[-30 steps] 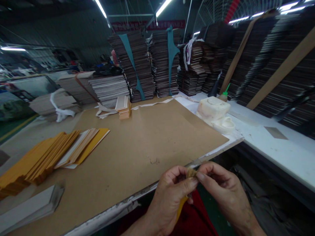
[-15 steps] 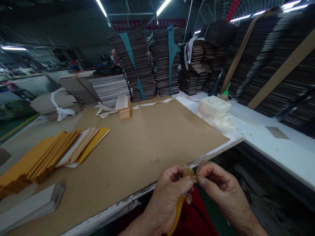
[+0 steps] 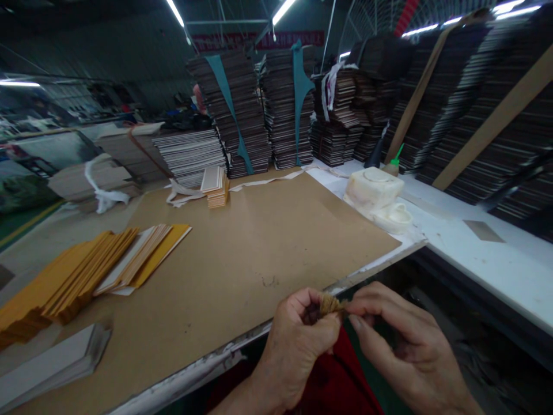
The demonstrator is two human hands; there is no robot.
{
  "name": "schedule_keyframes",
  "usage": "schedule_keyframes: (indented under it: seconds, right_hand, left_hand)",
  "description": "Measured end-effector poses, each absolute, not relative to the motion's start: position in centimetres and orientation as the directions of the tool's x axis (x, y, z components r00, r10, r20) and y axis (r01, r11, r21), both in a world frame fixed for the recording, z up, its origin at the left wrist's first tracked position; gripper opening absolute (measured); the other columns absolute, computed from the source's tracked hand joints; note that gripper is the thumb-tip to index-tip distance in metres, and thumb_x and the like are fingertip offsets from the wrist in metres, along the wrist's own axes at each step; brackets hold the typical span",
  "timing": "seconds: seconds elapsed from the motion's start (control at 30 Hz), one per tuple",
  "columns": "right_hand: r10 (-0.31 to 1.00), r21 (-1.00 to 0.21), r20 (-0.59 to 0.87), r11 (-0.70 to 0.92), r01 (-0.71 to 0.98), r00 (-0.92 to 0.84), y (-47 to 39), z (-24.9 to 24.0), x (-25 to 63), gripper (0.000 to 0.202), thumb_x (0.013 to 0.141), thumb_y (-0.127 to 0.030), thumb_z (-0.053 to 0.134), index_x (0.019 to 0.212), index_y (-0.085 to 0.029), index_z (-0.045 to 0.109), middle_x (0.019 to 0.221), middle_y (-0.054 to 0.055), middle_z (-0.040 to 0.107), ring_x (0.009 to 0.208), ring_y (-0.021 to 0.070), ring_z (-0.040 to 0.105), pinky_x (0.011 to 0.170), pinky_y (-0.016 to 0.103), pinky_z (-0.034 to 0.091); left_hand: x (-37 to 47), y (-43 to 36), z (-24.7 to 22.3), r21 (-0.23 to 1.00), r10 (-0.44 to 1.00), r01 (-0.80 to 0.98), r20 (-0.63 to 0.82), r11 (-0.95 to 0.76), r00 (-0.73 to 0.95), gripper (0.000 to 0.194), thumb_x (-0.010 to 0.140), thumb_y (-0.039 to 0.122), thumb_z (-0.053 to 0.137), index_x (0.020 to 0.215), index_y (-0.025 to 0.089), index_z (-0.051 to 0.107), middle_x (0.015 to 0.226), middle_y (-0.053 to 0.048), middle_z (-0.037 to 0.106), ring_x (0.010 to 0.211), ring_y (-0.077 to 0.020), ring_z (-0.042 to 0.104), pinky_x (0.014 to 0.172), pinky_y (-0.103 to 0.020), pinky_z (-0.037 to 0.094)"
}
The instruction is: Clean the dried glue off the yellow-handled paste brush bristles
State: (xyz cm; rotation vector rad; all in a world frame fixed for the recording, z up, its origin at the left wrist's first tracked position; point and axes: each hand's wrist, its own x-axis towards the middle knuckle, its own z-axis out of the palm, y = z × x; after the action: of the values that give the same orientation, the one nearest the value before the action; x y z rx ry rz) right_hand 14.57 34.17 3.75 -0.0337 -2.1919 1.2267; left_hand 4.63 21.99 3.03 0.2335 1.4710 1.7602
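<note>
A small brush with tan bristles [image 3: 330,305] is held just past the table's front edge. My left hand [image 3: 298,340] is wrapped round it, bristles up between thumb and forefinger; its handle is hidden in the fist. My right hand [image 3: 397,340] pinches at the right side of the bristles with thumb and forefinger, on a few strands as far as can be seen. Both hands hang over the red cloth [image 3: 345,374] at the lap, close together.
Brown board [image 3: 259,242] covers the table. Yellow strips [image 3: 73,265] and pale strips [image 3: 52,363] lie at the left, a small strip stack [image 3: 215,187] farther back. A white container [image 3: 374,187] and green-tipped bottle [image 3: 394,161] stand at right. Tall dark stacks [image 3: 285,109] line the back.
My left hand has turned, and the yellow handle that showed below it is now hidden. My right hand has rolled over a little, its fingers still at the bristles. The view has shifted slightly.
</note>
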Motion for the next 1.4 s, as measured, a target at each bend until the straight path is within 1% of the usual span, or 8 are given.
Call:
schedule_keyframes:
  seconds: [0.33, 0.67, 0.87, 0.97, 1.03, 1.23, 1.3, 1.4]
  right_hand:
    - [0.246, -0.694, 0.503, 0.686, -0.218, -0.829, 34.4, 4.0, 14.2, 0.016, 0.087, -0.006, 0.054, 0.081, -0.02, 0.06, 0.072, -0.001, 0.059, 0.062, 0.0101, 0.057, 0.055, 0.021, 0.045]
    - [0.216, -0.675, 0.361, 0.732, -0.094, -0.907, 35.0, 3.6, 14.7, 0.02, 0.078, -0.002, 0.049, 0.074, -0.021, 0.047, 0.071, -0.002, 0.055, 0.063, 0.0134, 0.053, 0.056, 0.027, 0.04]
    - [0.267, -0.603, 0.492, 0.791, -0.104, -0.828, 34.4, 2.7, 14.5, 0.021, 0.075, -0.001, 0.049, 0.075, -0.021, 0.045, 0.07, -0.001, 0.052, 0.062, 0.0139, 0.05, 0.055, 0.028, 0.038]
    - [0.334, -0.493, 0.584, 0.87, 0.004, -0.74, 35.3, 2.6, 14.8, 0.016, 0.078, -0.006, 0.05, 0.074, -0.021, 0.047, 0.068, 0.0, 0.05, 0.061, 0.0148, 0.05, 0.056, 0.028, 0.039]
    - [0.389, -0.459, 0.585, 0.882, 0.105, -0.711, 36.6, 2.7, 15.5, 0.014, 0.079, -0.01, 0.051, 0.072, -0.021, 0.047, 0.065, -0.001, 0.05, 0.056, 0.0141, 0.05, 0.053, 0.027, 0.039]
    - [0.439, -0.583, 0.367, 0.796, 0.165, -0.82, 40.5, 2.3, 18.6, 0.015, 0.088, -0.023, 0.051, 0.073, -0.023, 0.053, 0.06, -0.003, 0.054, 0.049, 0.0131, 0.051, 0.042, 0.023, 0.04]
    - [0.458, -0.609, 0.361, 0.775, 0.167, -0.812, 40.9, 1.8, 19.0, 0.014, 0.09, -0.027, 0.053, 0.076, -0.023, 0.055, 0.066, -0.002, 0.057, 0.054, 0.0141, 0.054, 0.047, 0.024, 0.042]
    - [0.501, -0.662, 0.458, 0.743, 0.095, -0.734, 40.2, 1.5, 19.0, 0.004, 0.088, -0.023, 0.055, 0.085, -0.023, 0.057, 0.088, 0.003, 0.063, 0.078, 0.0179, 0.061, 0.065, 0.026, 0.048]
  left_hand:
    - [4.7, 21.7, 3.0, 0.89, 0.7, -0.453, -0.354, 0.049, -0.621, 0.019, 0.065, 0.021, 0.073, 0.074, 0.014, 0.057, 0.059, 0.004, 0.054, 0.05, -0.0062, 0.043, 0.048, -0.019, 0.035]
    - [4.7, 21.9, 3.8, 0.919, 0.713, -0.343, -0.373, 0.195, -0.594, 0.013, 0.064, 0.019, 0.068, 0.072, 0.015, 0.058, 0.06, 0.004, 0.054, 0.055, -0.0078, 0.044, 0.052, -0.022, 0.034]
    - [5.0, 22.3, 3.6, 0.912, 0.716, -0.381, -0.369, 0.154, -0.593, 0.014, 0.065, 0.018, 0.069, 0.073, 0.015, 0.058, 0.06, 0.004, 0.054, 0.054, -0.0072, 0.045, 0.053, -0.021, 0.034]
    - [5.0, 22.2, 3.3, 0.895, 0.723, -0.433, -0.372, 0.113, -0.582, 0.018, 0.065, 0.019, 0.072, 0.074, 0.014, 0.057, 0.061, 0.003, 0.056, 0.053, -0.0064, 0.044, 0.05, -0.02, 0.034]
    - [4.9, 21.9, 3.2, 0.881, 0.726, -0.466, -0.371, 0.079, -0.579, 0.021, 0.065, 0.02, 0.075, 0.075, 0.013, 0.058, 0.064, 0.001, 0.06, 0.052, -0.006, 0.045, 0.049, -0.019, 0.035]
    - [4.6, 21.8, 3.4, 0.831, 0.724, -0.555, -0.358, -0.041, -0.589, 0.023, 0.063, 0.017, 0.077, 0.079, 0.011, 0.062, 0.077, -0.004, 0.066, 0.057, -0.0078, 0.051, 0.05, -0.019, 0.042]
    - [4.6, 21.9, 3.4, 0.818, 0.721, -0.572, -0.362, -0.058, -0.591, 0.024, 0.063, 0.018, 0.078, 0.08, 0.011, 0.062, 0.077, -0.004, 0.066, 0.057, -0.0082, 0.052, 0.051, -0.02, 0.043]
    - [4.7, 22.0, 3.2, 0.813, 0.72, -0.581, -0.378, -0.042, -0.581, 0.026, 0.062, 0.018, 0.079, 0.08, 0.012, 0.061, 0.076, -0.003, 0.065, 0.057, -0.0081, 0.051, 0.051, -0.02, 0.043]
